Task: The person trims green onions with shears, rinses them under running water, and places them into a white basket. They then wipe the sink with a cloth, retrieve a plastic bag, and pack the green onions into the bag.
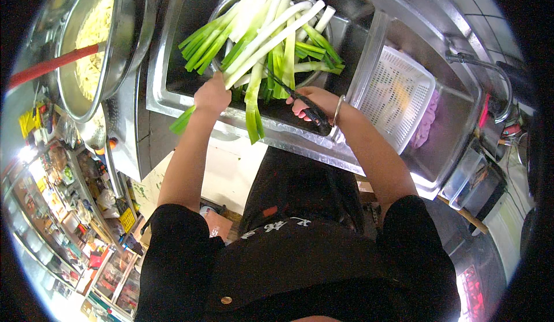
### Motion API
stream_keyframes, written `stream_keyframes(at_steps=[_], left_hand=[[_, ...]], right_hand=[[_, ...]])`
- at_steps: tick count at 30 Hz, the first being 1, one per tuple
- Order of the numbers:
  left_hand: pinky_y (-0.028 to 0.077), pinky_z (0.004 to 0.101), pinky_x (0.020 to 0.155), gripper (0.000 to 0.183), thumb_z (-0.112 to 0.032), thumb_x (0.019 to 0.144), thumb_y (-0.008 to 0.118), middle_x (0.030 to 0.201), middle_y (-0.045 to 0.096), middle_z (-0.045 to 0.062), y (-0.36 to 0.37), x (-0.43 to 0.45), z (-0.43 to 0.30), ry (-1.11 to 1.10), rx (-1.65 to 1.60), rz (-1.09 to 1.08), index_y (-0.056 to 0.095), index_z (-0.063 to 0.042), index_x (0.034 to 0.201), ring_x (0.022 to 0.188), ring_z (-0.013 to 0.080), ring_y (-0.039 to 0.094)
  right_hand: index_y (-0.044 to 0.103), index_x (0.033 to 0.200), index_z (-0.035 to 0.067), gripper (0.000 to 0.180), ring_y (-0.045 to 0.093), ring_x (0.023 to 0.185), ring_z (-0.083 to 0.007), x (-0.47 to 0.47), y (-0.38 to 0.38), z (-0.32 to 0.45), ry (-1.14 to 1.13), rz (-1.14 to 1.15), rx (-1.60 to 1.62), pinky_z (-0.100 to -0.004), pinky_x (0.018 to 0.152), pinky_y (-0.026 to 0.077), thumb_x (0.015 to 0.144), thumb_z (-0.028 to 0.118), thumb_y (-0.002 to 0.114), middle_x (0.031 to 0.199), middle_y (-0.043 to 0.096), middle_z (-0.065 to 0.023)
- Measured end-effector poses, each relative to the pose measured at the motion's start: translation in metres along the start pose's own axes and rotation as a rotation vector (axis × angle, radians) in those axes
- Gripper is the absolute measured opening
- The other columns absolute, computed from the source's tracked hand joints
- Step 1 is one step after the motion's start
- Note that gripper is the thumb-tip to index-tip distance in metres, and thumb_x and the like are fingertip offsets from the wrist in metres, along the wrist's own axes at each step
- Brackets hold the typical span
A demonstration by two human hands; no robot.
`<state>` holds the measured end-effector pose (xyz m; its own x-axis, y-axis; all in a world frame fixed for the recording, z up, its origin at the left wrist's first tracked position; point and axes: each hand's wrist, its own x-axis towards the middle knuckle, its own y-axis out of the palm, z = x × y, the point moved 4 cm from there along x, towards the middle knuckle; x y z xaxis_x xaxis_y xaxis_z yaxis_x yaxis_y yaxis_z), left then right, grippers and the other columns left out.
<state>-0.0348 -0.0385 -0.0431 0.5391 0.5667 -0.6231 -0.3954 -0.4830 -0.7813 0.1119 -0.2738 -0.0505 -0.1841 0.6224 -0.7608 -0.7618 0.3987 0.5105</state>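
Note:
My left hand (212, 94) grips a long green onion (277, 38), its white end slanting up to the right and a green leaf end hanging below my wrist. In my right hand (318, 103) is a black-handled cutting tool (314, 109). Its thin dark blade points up and left among the leaves; whether it is scissors or a knife I cannot tell. Beneath both hands, many more green onions (255, 14) are heaped across a round metal bowl (218, 12) in the stainless steel sink (158, 68). One split green leaf (254, 125) hangs over the sink's front edge.
A white perforated basket (391, 101) rests in the right sink basin, beside a pinkish-purple item (426, 122). A faucet (480, 62) stands at far right. On the left is a large metal bowl (125, 53) of pale shreds with a red-handled utensil (56, 64).

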Motion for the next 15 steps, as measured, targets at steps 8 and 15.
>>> stream_keyframes(at_steps=[8, 15], left_hand=[[0.054, 0.047, 0.079, 0.03, -0.016, 0.083, 0.061, 0.094, 0.068, 0.022, -0.047, -0.042, -0.012, -0.056, 0.088, -0.082, 0.047, -0.002, 0.106, 0.09, 0.0385, 0.067], [0.054, 0.0485, 0.077, 0.03, -0.015, 0.082, 0.061, 0.093, 0.068, 0.021, -0.049, -0.032, 0.008, 0.023, 0.071, -0.081, 0.048, -0.002, 0.106, 0.089, 0.0383, 0.067]], right_hand=[[0.058, 0.106, -0.002, 0.044, 0.053, 0.052, -0.0121, 0.047, 0.019, 0.043, 0.004, 0.068, -0.138, -0.0244, 0.043, 0.041, 0.066, 0.013, 0.067, 0.066, 0.055, -0.0039], [0.065, 0.083, -0.002, 0.021, 0.05, 0.043, -0.0127, 0.068, 0.039, 0.078, -0.078, -0.111, -0.283, -0.0268, 0.038, 0.039, 0.068, 0.012, 0.068, 0.058, 0.055, -0.0049]])
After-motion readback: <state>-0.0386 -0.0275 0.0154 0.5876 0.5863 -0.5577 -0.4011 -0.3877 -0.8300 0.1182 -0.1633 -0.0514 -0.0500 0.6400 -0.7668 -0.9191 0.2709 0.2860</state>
